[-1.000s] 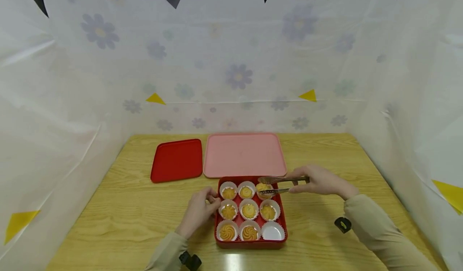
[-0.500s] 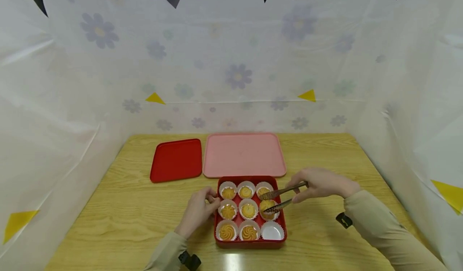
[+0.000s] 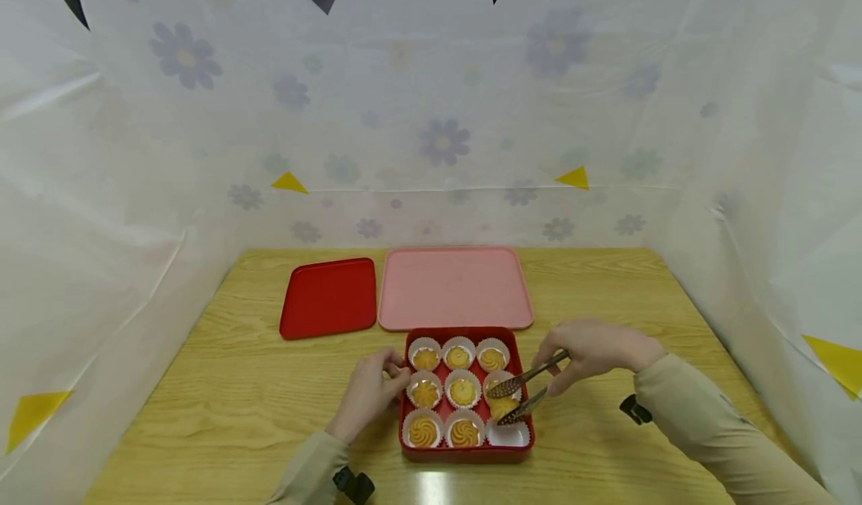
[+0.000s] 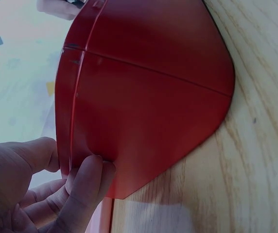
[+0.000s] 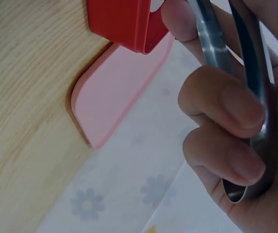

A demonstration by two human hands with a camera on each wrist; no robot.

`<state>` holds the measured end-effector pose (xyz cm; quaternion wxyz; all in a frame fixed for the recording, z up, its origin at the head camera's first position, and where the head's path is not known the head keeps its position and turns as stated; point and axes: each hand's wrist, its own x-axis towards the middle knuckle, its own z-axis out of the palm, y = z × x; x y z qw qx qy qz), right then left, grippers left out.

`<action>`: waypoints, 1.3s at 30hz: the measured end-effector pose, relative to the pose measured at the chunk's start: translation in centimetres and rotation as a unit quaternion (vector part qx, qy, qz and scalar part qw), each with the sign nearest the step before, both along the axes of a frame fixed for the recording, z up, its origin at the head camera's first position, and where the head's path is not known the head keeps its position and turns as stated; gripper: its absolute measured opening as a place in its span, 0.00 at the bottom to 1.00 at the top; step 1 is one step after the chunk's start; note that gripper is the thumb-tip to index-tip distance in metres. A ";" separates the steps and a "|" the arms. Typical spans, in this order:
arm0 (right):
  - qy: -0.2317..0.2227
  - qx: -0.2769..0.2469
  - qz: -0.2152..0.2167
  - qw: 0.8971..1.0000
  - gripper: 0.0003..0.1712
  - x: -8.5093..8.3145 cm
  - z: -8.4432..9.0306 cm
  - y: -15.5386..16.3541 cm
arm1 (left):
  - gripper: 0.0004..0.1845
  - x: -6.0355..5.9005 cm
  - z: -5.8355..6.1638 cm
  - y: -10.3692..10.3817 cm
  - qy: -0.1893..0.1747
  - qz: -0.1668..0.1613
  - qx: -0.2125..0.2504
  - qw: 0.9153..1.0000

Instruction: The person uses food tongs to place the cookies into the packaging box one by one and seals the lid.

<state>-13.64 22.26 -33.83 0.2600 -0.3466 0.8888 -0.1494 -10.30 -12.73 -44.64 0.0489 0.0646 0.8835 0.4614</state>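
Observation:
A red box (image 3: 468, 455) holds rows of white paper cups, most with a piped butter cookie in them. My left hand (image 3: 373, 389) pinches the box's left wall, thumb at the rim and fingertips against the outside, as the left wrist view shows. In my right hand (image 3: 595, 349) is a pair of metal tongs (image 3: 532, 372), its fingers curled round the arms. Between the tong tips is a cookie (image 3: 503, 408), overlapping the right column's middle cup and the front right cup (image 3: 509, 436). That front cup shows bare white inside.
Behind the box lies a pink tray (image 3: 454, 288), with a smaller red tray (image 3: 330, 299) to its left. All stand on a wooden table (image 3: 236, 408) enclosed by white flowered sheeting (image 3: 377, 116).
My right hand has brought the tongs and the cookie from the back right cup toward the front right of the box. The left hand has stayed at the box's left wall.

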 end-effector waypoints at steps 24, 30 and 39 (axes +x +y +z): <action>-0.030 0.020 0.000 0.999 0.17 0.8 -0.3 -0.9 | 0.05 0.1 0.2 0.0 -0.001 0.000 -0.005 1.000; -0.033 0.018 -0.001 0.999 0.17 0.9 -0.5 -0.9 | 0.04 0.1 0.3 0.0 0.004 -0.001 -0.007 1.000; -0.024 0.016 0.000 1.000 0.17 1.0 -0.6 -0.9 | 0.04 0.2 0.3 0.1 0.005 -0.002 -0.006 1.000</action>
